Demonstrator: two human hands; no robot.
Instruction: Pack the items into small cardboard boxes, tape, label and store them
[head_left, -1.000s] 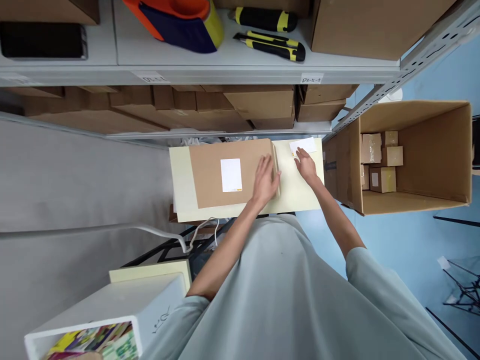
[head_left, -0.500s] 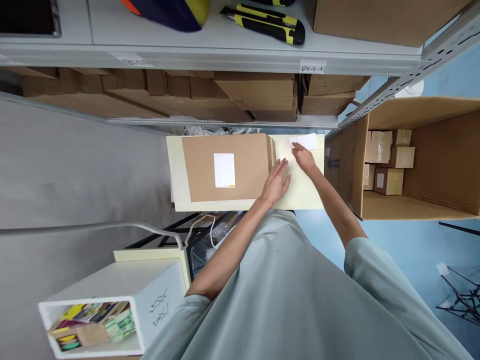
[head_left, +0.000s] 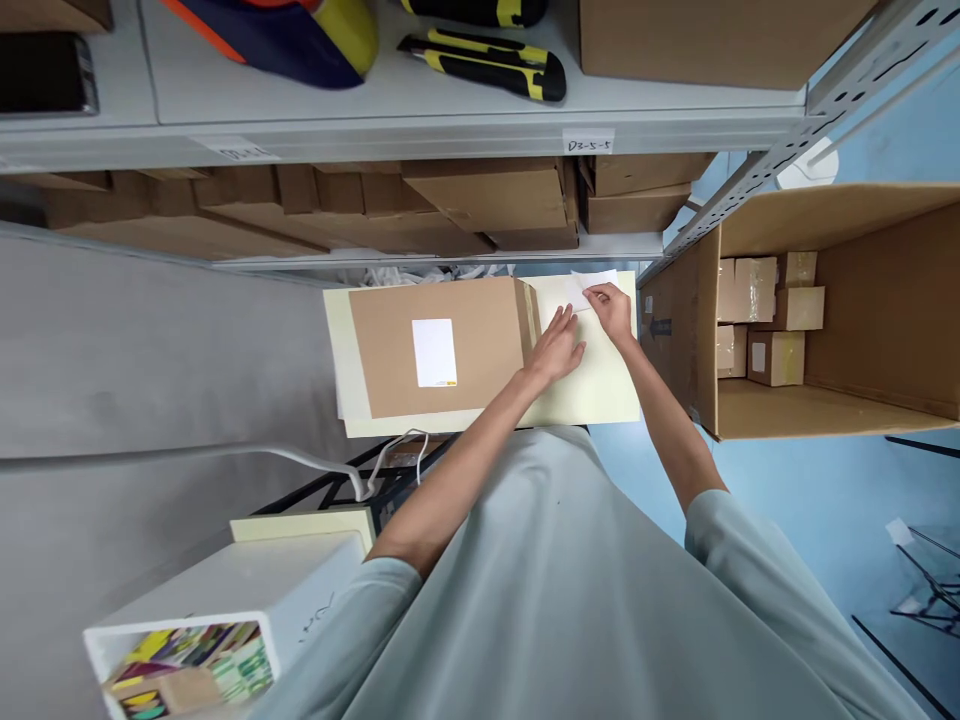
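A brown cardboard box (head_left: 480,345) with a white label (head_left: 434,353) lies on a pale yellow board (head_left: 600,385). My left hand (head_left: 556,347) is beside the box's right end, its fingers apart and stretched toward a white paper (head_left: 576,293). Further right, my right hand (head_left: 610,308) pinches the white paper near the board's back edge. One part of the paper looks lifted or folded over.
A grey shelf (head_left: 480,140) crosses the front, holding a box cutter (head_left: 487,62) and a dark phone-like object (head_left: 45,75). At right stands an open carton (head_left: 885,300) with several small boxes. A white bin (head_left: 300,590) is at lower left.
The white paper has shifted left toward my left hand, with part of it raised. My right hand now pinches it. The whole view has tilted a little, showing more of the shelf top.
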